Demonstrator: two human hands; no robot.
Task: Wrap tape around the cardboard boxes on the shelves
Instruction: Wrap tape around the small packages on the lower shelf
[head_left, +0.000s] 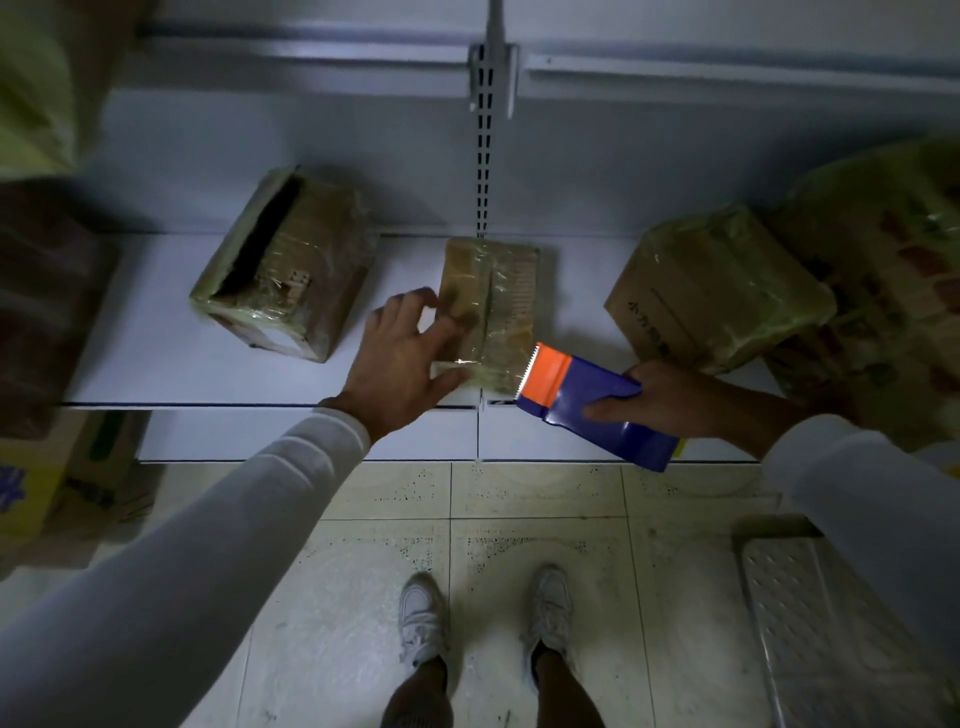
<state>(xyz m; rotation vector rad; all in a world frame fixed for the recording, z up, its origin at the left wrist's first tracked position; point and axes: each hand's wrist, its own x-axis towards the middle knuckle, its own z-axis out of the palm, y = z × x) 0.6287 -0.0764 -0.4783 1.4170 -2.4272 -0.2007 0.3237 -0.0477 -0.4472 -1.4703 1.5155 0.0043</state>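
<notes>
tape dispenser poised at the middle box

white shelving (156, 364) fills the view under dim light, above a tiled floor (519, 493). at the far left of the shelf sits a tilted box (283, 265), partly open on top and already glossy with tape. next comes the left hand (402, 356), fingers spread and pressed flat against the left side and near corner of the small middle box (488, 312). this box lies with its long axis running away from the person, toward the slotted upright (484, 156). just beside its near right corner, the serrated edge of the blue and orange tape dispenser (587, 402) touches or nearly touches it; which, is hard to say. the right hand (670, 397) has its fingers wrapped closed around the dispenser body. further right rests a larger wrapped box (717, 291). both hands are close; the left one steadies it.
</notes>
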